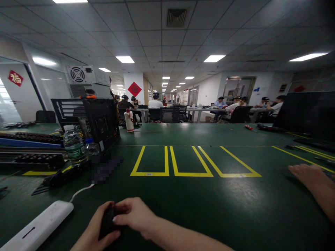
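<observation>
Low in the view, my left hand is wrapped around a small dark rounded object, whose exact kind is hard to make out. My right hand reaches in from the right, its thumb and fingers closed on the upper side of the same object. Both hands are over the front of the green table. To the left of them lies a long white device, with a white cable leading to a blurred-out dark item.
Farther left stand a water bottle, an open black computer case and a power supply. Yellow tape outlines mark the table's middle. Another person's hand rests at right. A cream bottle stands at the back.
</observation>
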`<state>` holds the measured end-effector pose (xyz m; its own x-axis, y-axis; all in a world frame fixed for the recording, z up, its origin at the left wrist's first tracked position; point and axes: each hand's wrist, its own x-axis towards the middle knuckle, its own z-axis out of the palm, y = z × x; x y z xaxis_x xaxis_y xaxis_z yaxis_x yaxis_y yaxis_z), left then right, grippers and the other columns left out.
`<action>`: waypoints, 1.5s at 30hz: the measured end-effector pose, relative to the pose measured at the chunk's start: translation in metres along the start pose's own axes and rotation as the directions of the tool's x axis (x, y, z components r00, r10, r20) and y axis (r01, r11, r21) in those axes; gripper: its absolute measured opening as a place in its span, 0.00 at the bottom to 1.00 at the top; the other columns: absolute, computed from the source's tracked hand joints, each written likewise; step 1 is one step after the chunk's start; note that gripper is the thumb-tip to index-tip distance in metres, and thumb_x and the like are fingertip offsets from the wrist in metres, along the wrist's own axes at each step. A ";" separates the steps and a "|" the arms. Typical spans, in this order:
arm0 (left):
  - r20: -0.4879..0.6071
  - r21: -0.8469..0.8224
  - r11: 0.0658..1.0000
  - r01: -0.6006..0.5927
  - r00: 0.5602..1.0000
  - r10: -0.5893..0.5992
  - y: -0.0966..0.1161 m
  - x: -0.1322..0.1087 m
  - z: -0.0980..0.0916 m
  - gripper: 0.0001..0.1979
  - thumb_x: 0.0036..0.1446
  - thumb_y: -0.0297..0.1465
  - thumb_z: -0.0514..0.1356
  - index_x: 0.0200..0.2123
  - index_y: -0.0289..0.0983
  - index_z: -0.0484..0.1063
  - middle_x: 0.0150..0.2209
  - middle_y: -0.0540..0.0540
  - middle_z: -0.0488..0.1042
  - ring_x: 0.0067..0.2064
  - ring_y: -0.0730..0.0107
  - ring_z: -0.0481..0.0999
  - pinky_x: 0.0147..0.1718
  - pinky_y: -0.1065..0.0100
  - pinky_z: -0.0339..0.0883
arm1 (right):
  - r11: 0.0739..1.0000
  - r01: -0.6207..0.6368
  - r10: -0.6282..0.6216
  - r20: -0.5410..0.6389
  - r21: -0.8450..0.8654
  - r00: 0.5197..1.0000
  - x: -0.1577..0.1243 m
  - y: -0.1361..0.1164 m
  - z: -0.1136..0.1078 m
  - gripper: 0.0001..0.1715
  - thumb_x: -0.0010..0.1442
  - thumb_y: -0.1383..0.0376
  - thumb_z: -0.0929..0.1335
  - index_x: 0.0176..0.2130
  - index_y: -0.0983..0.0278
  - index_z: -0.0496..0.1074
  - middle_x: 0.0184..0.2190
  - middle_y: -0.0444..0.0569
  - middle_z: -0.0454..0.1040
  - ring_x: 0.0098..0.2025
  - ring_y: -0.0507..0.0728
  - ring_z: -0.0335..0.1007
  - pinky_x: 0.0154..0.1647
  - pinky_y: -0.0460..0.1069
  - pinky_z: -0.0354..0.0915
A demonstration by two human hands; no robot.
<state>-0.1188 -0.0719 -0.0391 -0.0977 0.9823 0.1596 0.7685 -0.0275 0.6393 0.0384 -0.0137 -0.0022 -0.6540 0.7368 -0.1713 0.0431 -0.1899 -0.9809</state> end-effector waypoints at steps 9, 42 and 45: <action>0.189 -0.090 0.915 -0.393 0.895 0.403 0.117 0.111 0.072 0.34 0.43 0.34 0.61 0.53 0.41 0.49 0.52 0.43 0.59 0.54 0.55 0.56 0.51 0.53 0.49 | 0.963 0.268 -0.254 -0.365 -0.013 0.896 -0.035 -0.012 -0.131 0.23 0.45 0.70 0.66 0.44 0.67 0.66 0.42 0.51 0.70 0.46 0.56 0.64 0.49 0.53 0.58; 0.193 -0.061 0.769 -0.636 0.748 0.635 0.116 0.126 0.081 0.29 0.49 0.28 0.57 0.52 0.42 0.47 0.52 0.46 0.57 0.53 0.60 0.56 0.52 0.57 0.46 | 0.954 0.290 -0.300 -0.267 -0.076 0.916 -0.038 -0.008 -0.153 0.14 0.50 0.65 0.65 0.40 0.63 0.64 0.41 0.47 0.67 0.46 0.53 0.64 0.48 0.52 0.60; 0.163 -0.053 0.757 -0.652 0.742 0.650 0.115 0.127 0.083 0.29 0.48 0.27 0.57 0.51 0.42 0.48 0.50 0.46 0.58 0.52 0.60 0.57 0.51 0.57 0.47 | 0.953 0.276 -0.302 -0.321 -0.124 0.898 -0.035 -0.005 -0.153 0.13 0.51 0.62 0.64 0.39 0.62 0.64 0.40 0.47 0.67 0.44 0.54 0.64 0.46 0.52 0.61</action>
<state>0.0098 0.0655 -0.0080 0.5307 0.7410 0.4114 0.6115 -0.6709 0.4196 0.1763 0.0611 -0.0055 -0.3579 0.9270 0.1122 -0.0456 0.1027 -0.9937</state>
